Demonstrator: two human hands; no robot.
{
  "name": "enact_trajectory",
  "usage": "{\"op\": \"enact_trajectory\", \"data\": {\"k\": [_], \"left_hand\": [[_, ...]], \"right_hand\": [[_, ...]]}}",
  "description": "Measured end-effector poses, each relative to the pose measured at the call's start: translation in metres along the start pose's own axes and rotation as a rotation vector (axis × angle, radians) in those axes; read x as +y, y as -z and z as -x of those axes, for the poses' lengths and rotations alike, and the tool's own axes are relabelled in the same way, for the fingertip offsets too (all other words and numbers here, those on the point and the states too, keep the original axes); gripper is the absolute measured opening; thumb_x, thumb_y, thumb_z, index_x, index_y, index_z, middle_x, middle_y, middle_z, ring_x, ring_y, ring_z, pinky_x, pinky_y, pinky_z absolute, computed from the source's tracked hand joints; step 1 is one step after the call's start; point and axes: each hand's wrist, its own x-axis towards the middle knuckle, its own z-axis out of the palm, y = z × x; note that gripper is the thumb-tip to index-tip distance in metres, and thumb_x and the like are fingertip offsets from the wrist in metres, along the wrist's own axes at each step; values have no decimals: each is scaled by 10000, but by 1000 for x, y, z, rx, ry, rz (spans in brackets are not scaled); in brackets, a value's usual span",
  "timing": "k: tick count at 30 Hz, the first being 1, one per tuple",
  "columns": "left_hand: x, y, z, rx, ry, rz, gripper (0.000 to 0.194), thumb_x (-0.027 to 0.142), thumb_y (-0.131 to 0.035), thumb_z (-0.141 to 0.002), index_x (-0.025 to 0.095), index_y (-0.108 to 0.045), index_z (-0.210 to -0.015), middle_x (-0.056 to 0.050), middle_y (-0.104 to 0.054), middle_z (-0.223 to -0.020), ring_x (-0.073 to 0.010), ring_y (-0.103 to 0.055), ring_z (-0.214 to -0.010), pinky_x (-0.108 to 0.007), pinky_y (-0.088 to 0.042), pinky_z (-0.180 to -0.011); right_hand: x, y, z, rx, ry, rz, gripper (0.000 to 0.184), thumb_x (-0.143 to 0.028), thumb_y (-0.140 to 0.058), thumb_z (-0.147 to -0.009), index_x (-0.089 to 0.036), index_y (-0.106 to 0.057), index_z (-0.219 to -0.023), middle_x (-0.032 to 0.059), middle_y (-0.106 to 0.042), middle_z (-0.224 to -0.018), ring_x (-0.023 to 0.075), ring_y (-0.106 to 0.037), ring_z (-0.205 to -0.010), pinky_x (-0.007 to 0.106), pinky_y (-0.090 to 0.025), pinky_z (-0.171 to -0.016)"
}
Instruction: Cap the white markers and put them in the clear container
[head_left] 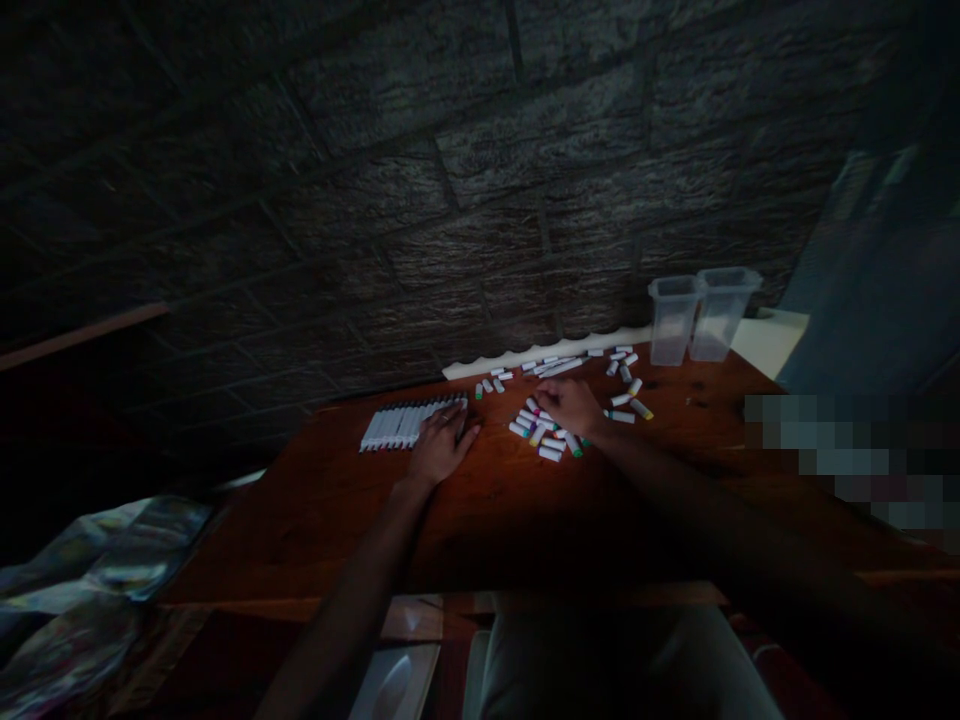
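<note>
My left hand [441,440] lies on the wooden table [360,500] with fingers spread flat, its fingertips touching the right end of a neat row of white markers [405,425]. My right hand [574,405] rests palm down, fingers curled, over a loose pile of white markers with coloured caps [544,440]. Whether it grips one is hidden. More loose markers [626,385] lie scattered behind and to the right of that hand.
Two clear plastic cups [701,315] stand at the table's back right. A white wavy-edged strip [525,352] lies along the dark stone wall. Crumpled patterned cloth [82,580] sits low at left. A pixelated patch covers the right edge.
</note>
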Motion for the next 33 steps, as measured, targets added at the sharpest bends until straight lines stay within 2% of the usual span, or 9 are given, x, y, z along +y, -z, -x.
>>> {"op": "enact_trajectory", "data": {"k": [14, 22, 25, 28, 30, 33], "left_hand": [[2, 4, -2, 44, -21, 51, 376, 441, -438, -952, 196, -689, -1087, -104, -660, -1237, -277, -579, -1165, -487, -467, -998], [5, 6, -2, -38, 24, 1, 436, 444, -410, -964, 160, -637, -1203, -120, -590, -1344, -279, -527, -1241, -470, -427, -1044], [4, 5, -1, -47, 20, -10, 455, 449, -409, -963, 143, -624, -1221, -130, -577, -1356, -279, -515, -1254, -462, -420, -1051], [2, 4, -1, -40, 25, -8, 452, 441, -415, -962, 137, -616, -1229, -137, -575, -1355, -281, -512, -1258, -463, -416, -1055], [2, 4, -1, -40, 29, 1, 449, 439, -417, -962, 140, -615, -1232, -137, -571, -1360, -281, -511, -1260, -466, -412, -1059], [3, 5, -2, -35, 12, 22, 447, 443, -420, -960, 146, -620, -1228, -134, -571, -1361, -281, -512, -1258, -469, -414, -1057]], "right_hand": [[-1, 2, 0, -11, 6, 23, 218, -208, -516, -880, -213, -725, -941, 9, -761, -910, 153, -698, -831, 217, -479, -753], [3, 2, -3, -28, 25, 131, 252, -239, -478, -915, -222, -707, -1019, 3, -750, -977, 145, -687, -889, 220, -484, -815], [15, 6, -13, -2, 19, 231, 309, -217, -471, -911, -174, -659, -1152, 77, -681, -1172, 187, -613, -1092, 265, -435, -959], [31, 10, -25, 22, -22, 341, 409, -180, -465, -902, -95, -561, -1291, 175, -512, -1382, 251, -453, -1290, 346, -313, -1093], [41, 13, -31, 4, -56, 400, 440, -170, -460, -899, -77, -527, -1325, 197, -486, -1395, 279, -427, -1304, 382, -293, -1099], [46, 16, -33, -37, -93, 473, 446, -184, -473, -894, -69, -524, -1322, 208, -547, -1314, 304, -466, -1246, 405, -314, -1066]]}}
